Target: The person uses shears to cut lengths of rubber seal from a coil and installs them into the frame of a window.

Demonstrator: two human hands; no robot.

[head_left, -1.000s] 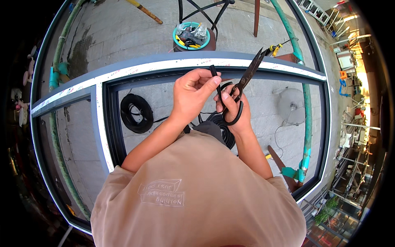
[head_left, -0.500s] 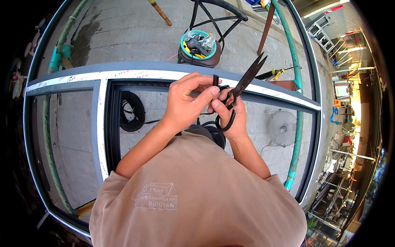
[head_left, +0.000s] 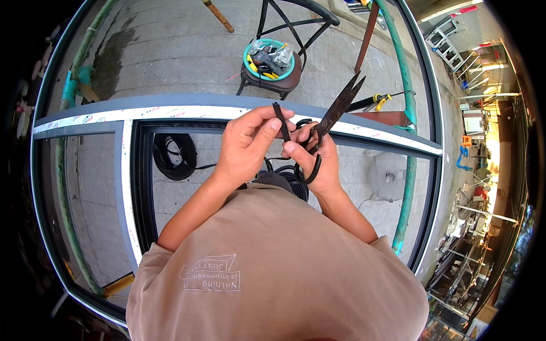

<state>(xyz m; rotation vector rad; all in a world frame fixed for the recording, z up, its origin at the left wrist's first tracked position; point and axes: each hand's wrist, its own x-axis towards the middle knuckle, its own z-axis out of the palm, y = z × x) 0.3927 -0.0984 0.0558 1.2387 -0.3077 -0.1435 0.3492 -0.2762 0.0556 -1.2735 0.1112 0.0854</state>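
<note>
So the left hand (head_left: 247, 145) is curled up, with the thumb and fingertips pinching a thin strip of black rubber (head_left: 280, 122), the floppy matte gasket kind, and its short free end sticks up above the fingers. The right hand (head_left: 318, 162) is closed around a pair of dark metal shears (head_left: 335, 111). They have big looped handles and long, narrow, pointed blades with a dull, worn finish, angled up and to the right. The blades look slightly parted at the tips, and the strip sits just left of them. I honestly can't tell if it's touching the steel, since the fingers hide that spot.

Both hands hover right above the top rail of a grey aluminium window frame (head_left: 187, 111), which lies flat with white protective tape along its face. The rest of the rubber trails down under the hands into a loose bundle (head_left: 287, 173), and a separate neat coil (head_left: 175, 156) lies on the concrete inside the frame.

Beyond the frame, a teal plastic bowl of tools (head_left: 269, 57) sits on a brown-seated stool with black metal legs. The floor is rough grey concrete slabs.
</note>
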